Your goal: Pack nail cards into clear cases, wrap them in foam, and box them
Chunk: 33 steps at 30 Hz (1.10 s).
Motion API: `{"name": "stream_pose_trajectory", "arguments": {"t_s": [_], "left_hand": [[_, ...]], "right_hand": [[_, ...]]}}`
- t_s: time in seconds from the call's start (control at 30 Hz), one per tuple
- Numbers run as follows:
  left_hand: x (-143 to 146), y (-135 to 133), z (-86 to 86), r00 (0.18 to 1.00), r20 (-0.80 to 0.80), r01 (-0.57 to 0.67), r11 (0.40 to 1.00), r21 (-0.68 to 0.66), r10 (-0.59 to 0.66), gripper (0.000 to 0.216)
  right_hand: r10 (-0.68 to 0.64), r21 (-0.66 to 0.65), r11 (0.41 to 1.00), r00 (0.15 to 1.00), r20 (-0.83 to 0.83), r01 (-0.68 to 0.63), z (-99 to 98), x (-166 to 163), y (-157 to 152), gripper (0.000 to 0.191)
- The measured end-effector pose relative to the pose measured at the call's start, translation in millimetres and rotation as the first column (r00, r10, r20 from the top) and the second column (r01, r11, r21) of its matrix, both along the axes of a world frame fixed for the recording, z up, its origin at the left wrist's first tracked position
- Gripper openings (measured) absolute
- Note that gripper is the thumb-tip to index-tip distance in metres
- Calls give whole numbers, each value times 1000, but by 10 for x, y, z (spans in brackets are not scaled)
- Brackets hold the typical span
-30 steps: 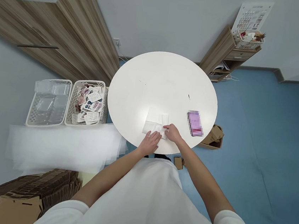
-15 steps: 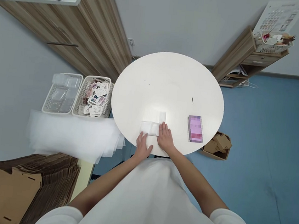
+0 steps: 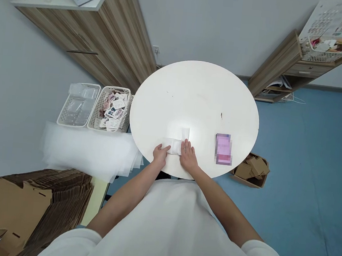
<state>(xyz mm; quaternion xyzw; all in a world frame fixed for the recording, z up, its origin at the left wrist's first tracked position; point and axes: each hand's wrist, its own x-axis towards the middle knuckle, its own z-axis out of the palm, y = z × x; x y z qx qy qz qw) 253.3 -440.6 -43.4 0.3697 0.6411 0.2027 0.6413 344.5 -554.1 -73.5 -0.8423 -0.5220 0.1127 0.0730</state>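
Observation:
A small flat bundle wrapped in white, translucent sheet [image 3: 175, 146] lies near the front edge of the round white table [image 3: 199, 94]. A narrow strip of the same sheet [image 3: 185, 133] sticks out from its far right side. My left hand [image 3: 160, 155] grips the bundle's left end, thumb on top and fingers curled at the edge. My right hand [image 3: 189, 156] lies flat on the right end, its fingers stretched forward. What the sheet wraps cannot be made out. Over to the right on the table rests a pixelated purple item [image 3: 223, 149].
Left of the table are a basket of printed cards [image 3: 111, 111], a basket of clear plastic pieces [image 3: 80, 106], a stack of white sheets [image 3: 89, 148] and folded cardboard boxes [image 3: 12, 209]. A carton of cardboard pieces [image 3: 250, 171] stands on the floor at right.
My left hand has shifted from the bundle's near edge to its left end and closed there. My right hand stays pressed on the right end. The camera view has turned slightly left.

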Motion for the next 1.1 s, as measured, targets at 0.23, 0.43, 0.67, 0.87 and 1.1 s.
{"name": "stream_pose_trajectory", "arguments": {"t_s": [0.23, 0.43, 0.67, 0.87, 1.1], "left_hand": [[-29, -28, 155, 894, -211, 439, 865, 243, -394, 19], [154, -229, 138, 728, -356, 684, 596, 420, -586, 14], [13, -406, 27, 522, -565, 818, 186, 545, -639, 37], [-39, -432, 17, 273, -795, 909, -125, 398, -542, 42], [-62, -378, 47, 198, -860, 902, -255, 347, -470, 45]], "right_hand": [[-17, 27, 999, 998, -65, 19, -18, -6, 17, 69], [-3, 74, 997, 970, -242, 22, 16, -4, 55, 61], [27, 141, 986, 744, -667, 91, 96, 235, -25, 65], [-274, 159, 849, 678, -682, 503, 188, 241, 129, 38], [-438, 125, 780, 677, -591, 613, 209, 146, 308, 26]]}}
